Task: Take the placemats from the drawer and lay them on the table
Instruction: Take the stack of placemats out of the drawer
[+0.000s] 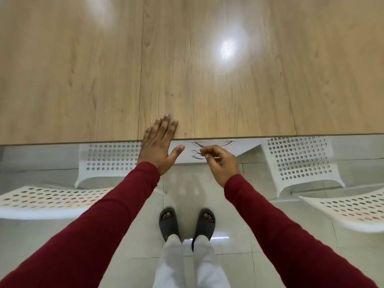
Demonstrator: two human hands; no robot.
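No placemat is in view. A white drawer unit (245,144) sits under the near edge of the wooden table (207,80), with three curved metal handles (214,143) showing and the drawers shut. My left hand (159,146) lies flat with straight fingers on the table's edge, thumb hanging over it. My right hand (220,161) is in front of the lower handles with its fingers curled. Whether they touch or hook a handle cannot be told.
White perforated chairs stand at both sides: one (108,161) tucked at the left, another (301,163) at the right, and two nearer ones (41,200) (349,206). I stand on a pale tiled floor (187,183) between them.
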